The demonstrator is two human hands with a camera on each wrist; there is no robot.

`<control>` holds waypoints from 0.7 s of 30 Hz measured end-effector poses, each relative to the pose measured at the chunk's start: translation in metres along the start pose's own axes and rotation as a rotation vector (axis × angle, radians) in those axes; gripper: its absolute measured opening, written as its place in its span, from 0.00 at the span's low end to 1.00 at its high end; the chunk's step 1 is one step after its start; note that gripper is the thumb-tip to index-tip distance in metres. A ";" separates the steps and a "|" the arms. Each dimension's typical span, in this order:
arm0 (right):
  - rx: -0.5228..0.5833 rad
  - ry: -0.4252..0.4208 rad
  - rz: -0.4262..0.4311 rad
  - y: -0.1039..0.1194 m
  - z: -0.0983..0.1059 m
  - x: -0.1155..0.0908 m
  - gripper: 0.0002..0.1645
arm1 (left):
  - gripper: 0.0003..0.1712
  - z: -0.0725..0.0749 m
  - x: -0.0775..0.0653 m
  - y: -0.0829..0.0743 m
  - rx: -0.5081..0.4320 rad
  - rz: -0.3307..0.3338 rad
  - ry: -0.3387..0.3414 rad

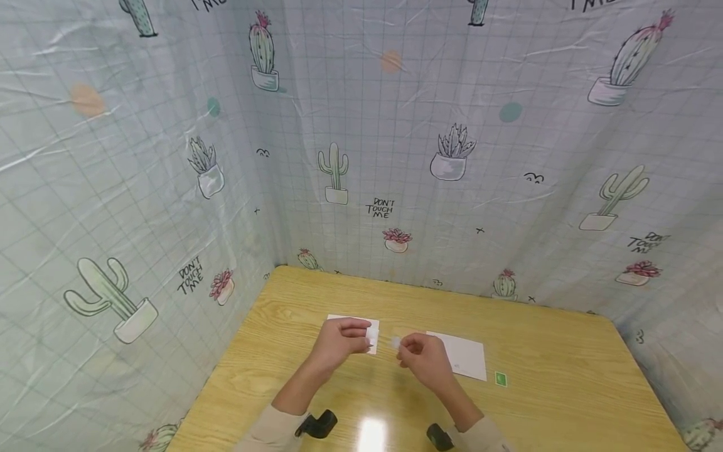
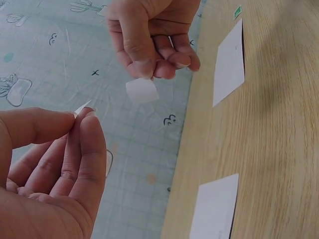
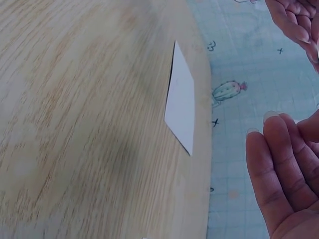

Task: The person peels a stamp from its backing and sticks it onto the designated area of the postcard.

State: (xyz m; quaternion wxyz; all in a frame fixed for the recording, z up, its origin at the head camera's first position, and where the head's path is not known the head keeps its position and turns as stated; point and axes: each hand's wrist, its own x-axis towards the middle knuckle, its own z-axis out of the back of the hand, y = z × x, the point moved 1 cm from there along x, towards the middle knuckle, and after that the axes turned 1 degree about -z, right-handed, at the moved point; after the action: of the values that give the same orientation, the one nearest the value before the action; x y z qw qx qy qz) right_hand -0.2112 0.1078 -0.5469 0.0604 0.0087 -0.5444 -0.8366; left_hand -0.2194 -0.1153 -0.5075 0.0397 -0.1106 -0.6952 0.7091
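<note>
Above the table, my left hand [image 1: 341, 341] pinches a small white piece [image 2: 82, 107] between thumb and fingertips; in the left wrist view only its thin pointed edge shows. Across from it, my right hand [image 1: 425, 359] holds a small, thin white square [image 2: 142, 91] by its edge, hanging below the thumb. The two hands are apart. Beneath the left hand lies a white card or envelope [image 1: 374, 347], partly covered by it. Another white card or envelope [image 1: 469, 359] lies beside the right hand. In the right wrist view, the fingers hide the square almost wholly.
A small green stamp-like piece with a white border [image 1: 501, 379] lies to the right of the right-hand card. The wooden table [image 1: 565, 370] meets a cactus-print curtain [image 1: 361, 125] at the back and left.
</note>
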 end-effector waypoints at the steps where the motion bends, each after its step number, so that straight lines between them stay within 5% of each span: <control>1: -0.005 -0.001 0.002 -0.001 0.001 0.000 0.06 | 0.20 0.000 0.000 -0.001 -0.003 -0.004 0.000; 21: 0.000 0.019 -0.021 -0.016 0.015 -0.010 0.07 | 0.21 0.006 0.004 -0.001 -0.049 -0.021 0.040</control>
State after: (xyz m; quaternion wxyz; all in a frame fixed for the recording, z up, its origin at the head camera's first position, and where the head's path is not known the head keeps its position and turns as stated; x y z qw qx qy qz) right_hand -0.2043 0.1291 -0.5563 0.0568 0.0221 -0.5438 -0.8370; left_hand -0.2247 -0.1202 -0.5070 0.0584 -0.1181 -0.7125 0.6892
